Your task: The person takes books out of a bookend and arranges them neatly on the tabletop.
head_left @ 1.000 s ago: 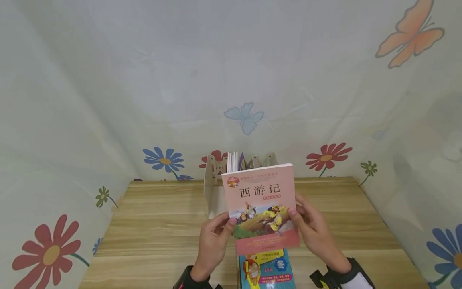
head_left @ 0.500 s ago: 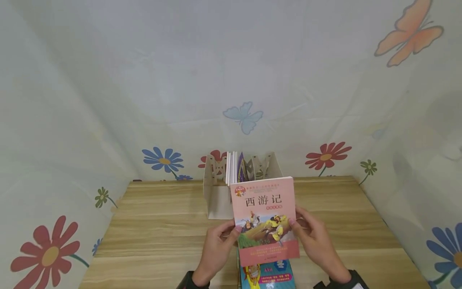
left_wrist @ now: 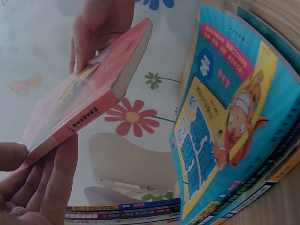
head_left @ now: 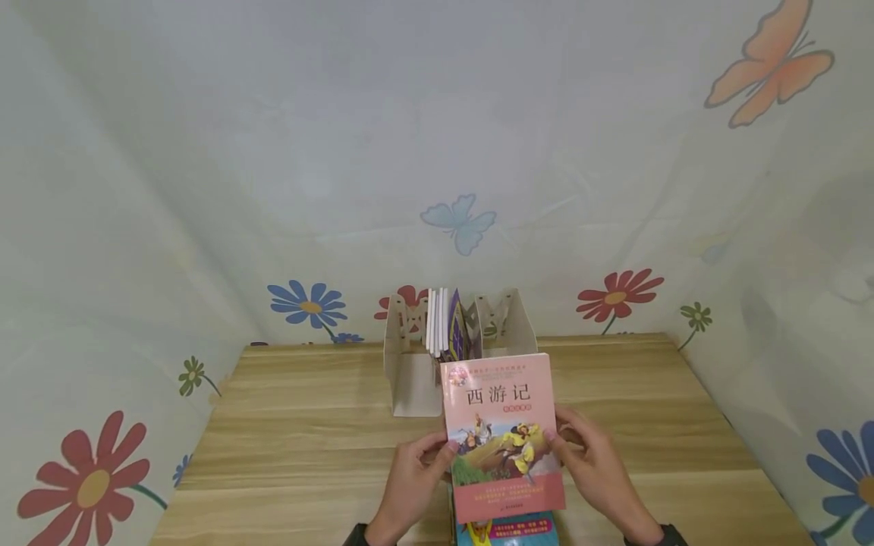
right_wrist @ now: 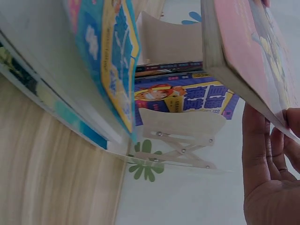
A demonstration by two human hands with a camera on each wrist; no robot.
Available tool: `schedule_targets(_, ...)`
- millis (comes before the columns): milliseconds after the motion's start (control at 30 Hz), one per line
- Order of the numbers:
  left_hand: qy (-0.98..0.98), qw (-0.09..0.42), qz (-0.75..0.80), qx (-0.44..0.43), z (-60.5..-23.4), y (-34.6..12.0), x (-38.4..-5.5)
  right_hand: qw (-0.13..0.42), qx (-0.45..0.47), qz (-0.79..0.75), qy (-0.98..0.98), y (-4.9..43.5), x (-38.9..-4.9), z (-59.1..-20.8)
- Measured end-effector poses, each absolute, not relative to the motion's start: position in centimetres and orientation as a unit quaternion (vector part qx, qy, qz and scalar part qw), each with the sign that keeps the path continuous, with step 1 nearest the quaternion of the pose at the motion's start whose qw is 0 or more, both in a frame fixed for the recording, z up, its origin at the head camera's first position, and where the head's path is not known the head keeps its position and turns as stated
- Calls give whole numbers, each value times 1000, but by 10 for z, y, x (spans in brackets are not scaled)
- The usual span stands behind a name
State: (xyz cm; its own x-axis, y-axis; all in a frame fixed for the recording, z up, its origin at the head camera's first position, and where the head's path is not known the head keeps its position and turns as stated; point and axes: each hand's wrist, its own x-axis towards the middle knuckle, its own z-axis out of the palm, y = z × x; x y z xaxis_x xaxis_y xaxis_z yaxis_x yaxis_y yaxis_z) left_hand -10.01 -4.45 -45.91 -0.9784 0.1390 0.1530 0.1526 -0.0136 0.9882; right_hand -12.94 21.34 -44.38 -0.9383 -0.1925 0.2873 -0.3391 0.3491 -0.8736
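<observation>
A pink paperback book with a picture of riders on its cover is held up between both hands. My left hand pinches its left edge, thumb on the front cover and fingers behind. On the opposite edge my right hand grips it the same way. In the left wrist view the book's pink spine faces the camera. Below it lies a stack of books, topped by a blue one with a cartoon figure; the pink book covers part of it in the head view.
Behind the pink book, a cream folding bookshelf stands on the wooden table. Several thin white-edged books and a purple book stand upright in it. A flower-print curtain surrounds the table.
Both hands have lowered the pink book toward me, so more of the bookshelf shows behind it. It now hides more of the blue book below.
</observation>
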Motion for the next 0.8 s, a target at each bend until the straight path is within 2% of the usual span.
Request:
schedule_targets(167,-699,-8,-708,-98,-470,-44,-101,53,150,555,-816,218,-132,-465)
schedule_targets(533,-712,-33,-700,-47,-487,-41,-106,39,127,552,-823,220,-136,-486)
schedule_targets(800,-716,-50,-695,-45,-530,-42,-117,-4,86,531,-843,218,-139,-496)
